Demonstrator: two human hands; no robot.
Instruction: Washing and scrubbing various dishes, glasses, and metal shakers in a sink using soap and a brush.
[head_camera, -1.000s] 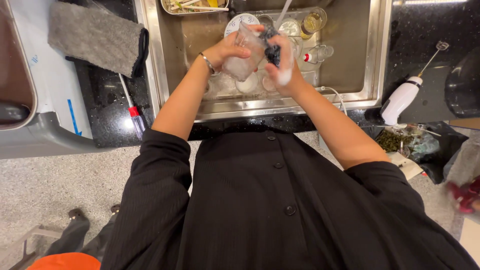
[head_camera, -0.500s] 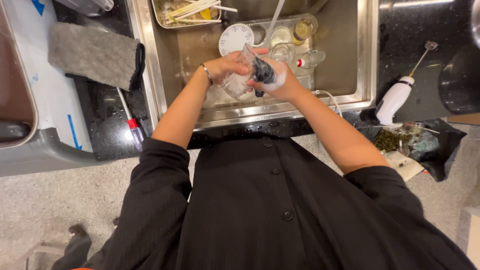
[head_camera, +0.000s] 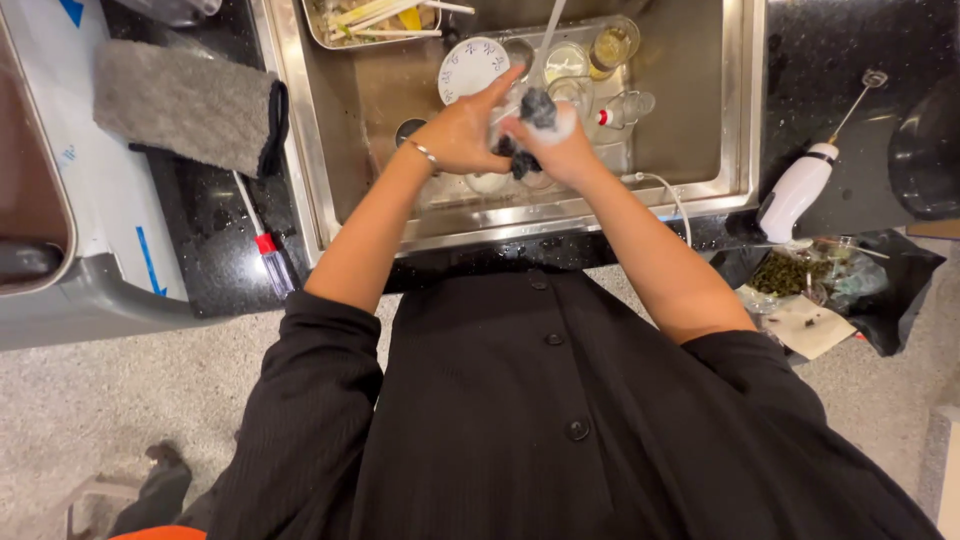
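Over the steel sink (head_camera: 338, 120), the left hand (head_camera: 462, 132) is curling around a clear glass (head_camera: 512, 108), steadying it, while the right hand (head_camera: 556, 150) is clenching a soapy dark sponge (head_camera: 534, 112) against it; 1 patterned plate (head_camera: 473, 68) is lying behind them.

Steel sink (head_camera: 330, 180) sunk into a black speckled bench (head_camera: 215, 225), glossy, catching overhead light. Left of the sink: grey folded towel (head_camera: 185, 105) lying partly over a white board (head_camera: 60, 150) with blue marks. Grey bin (head_camera: 70, 300) at far left, below bench level. Right of the sink: white handheld frother (head_camera: 800, 185) lying on the bench, whisk end pointing away. Black bag (head_camera: 880, 290) hangs off the bench edge at right. Floor (head_camera: 130, 400) is pale speckled stone, evenly lit.
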